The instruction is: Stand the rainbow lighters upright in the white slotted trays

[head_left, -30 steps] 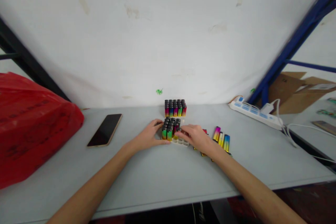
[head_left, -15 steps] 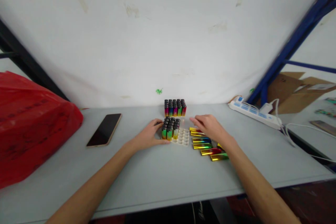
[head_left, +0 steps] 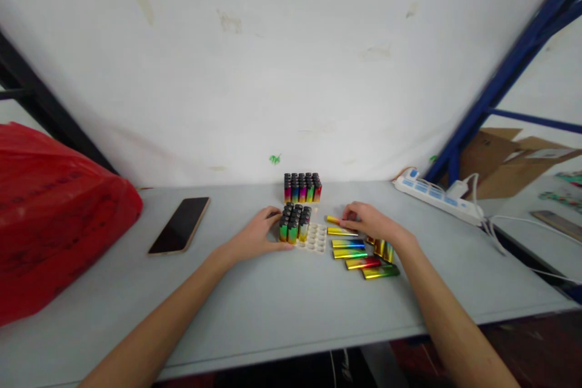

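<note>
Lighters (head_left: 359, 253) lie flat in a row just below the right hand (head_left: 369, 220), whose fingers pinch the topmost one (head_left: 333, 219) by its end, ready to lift. Left hand (head_left: 257, 235) cups the white tray (head_left: 315, 238), fingers curled against the upright lighters (head_left: 294, 224) to steady it. Empty tray sockets sit between both hands. 1 full tray (head_left: 302, 187) stands beyond the fingertips.

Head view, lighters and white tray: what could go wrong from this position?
1. The left hand rests against the upright lighters in the half-filled white tray; a nudge might topple them.
2. The right hand reaches over the loose lighters lying flat beside the tray; its wrist could scatter them.
</note>
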Tool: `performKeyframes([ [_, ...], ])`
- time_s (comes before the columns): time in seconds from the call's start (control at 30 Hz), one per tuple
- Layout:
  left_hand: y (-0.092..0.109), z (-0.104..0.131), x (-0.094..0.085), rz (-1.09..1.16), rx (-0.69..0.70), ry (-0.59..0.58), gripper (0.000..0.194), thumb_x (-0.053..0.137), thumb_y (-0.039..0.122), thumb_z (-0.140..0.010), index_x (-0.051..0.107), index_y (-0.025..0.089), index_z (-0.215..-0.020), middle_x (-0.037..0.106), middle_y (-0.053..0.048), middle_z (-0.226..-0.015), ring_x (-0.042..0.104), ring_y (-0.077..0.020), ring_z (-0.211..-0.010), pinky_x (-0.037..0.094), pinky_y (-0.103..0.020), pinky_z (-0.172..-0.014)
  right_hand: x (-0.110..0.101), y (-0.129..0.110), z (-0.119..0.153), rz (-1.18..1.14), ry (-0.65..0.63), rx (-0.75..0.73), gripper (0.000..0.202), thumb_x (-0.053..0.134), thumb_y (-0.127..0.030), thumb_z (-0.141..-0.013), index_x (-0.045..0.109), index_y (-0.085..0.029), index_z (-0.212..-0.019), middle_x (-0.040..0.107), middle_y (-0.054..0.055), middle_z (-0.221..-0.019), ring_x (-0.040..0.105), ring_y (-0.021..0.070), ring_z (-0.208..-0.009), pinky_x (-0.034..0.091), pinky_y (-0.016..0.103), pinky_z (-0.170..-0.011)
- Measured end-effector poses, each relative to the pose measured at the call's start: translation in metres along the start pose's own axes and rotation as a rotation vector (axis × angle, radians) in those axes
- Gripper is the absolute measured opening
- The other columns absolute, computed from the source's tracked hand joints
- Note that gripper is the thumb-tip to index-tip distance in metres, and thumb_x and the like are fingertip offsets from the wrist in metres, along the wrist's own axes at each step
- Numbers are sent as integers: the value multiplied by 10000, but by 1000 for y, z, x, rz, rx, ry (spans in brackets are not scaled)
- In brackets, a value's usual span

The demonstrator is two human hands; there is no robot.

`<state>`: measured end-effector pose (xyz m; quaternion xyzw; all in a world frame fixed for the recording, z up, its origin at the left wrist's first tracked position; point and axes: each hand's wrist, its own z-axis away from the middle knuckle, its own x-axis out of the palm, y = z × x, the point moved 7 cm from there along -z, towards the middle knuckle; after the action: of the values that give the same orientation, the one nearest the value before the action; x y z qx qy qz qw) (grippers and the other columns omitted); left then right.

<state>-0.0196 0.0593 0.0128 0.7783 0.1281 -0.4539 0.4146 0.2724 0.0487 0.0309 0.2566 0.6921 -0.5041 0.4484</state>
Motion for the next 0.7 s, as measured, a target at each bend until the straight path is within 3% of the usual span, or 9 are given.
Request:
performKeyframes([
  [0.2, 3, 0, -1, 19, 5, -2, 743, 838, 709, -724, 694, 232, -1276, 613, -137, -1371, 603, -364, -1296, 472, -523, -1187, 4, 8, -2, 28, 63, 37, 198, 579, -347, -1022, 660, -167, -1041, 736, 75, -880, 650, 203, -768, 450, 299, -698],
  [0.33, 2, 1, -1, 23, -9, 6, 753, 846, 709, -711, 695, 232, -1275, 620, -131, -1372, 614, -364, -1289, 480, -505, -1183, -6, -1, -3, -32, 220, 2, 265, 554, -408, -1028, 655, -173, -1096, 731, 61, -845, 643, 206, -739, 453, 311, -694],
  [0.43, 2, 1, -1, 37, -9, 19, 745, 858, 696, -704, 703, 240, -1273, 632, -125, -1369, 621, -367, -1279, 488, -503, -1176, -17, -10, -4, -233, 385, -20, 318, 591, -481, -999, 682, -186, -1071, 739, 62, -891, 649, 200, -765, 480, 310, -719],
  [0.57, 2, 1, -1, 52, 10, 28, 736, 858, 695, -704, 708, 249, -1271, 637, -122, -1364, 618, -371, -1268, 491, -519, -1166, -16, -13, -8, -601, 533, 19, 444, 612, -639, -951, 646, -202, -884, 645, 23, -780, 588, 177, -706, 490, 299, -672],
  [0.7, 2, 1, -1, 47, -3, 9, 762, 852, 702, -710, 701, 220, -1281, 621, -139, -1379, 598, -377, -1293, 468, -513, -1186, 5, -26, -12, -1055, 465, 48, 492, 632, -722, -903, 568, -235, -906, 589, -17, -786, 544, 142, -639, 495, 275, -603],
])
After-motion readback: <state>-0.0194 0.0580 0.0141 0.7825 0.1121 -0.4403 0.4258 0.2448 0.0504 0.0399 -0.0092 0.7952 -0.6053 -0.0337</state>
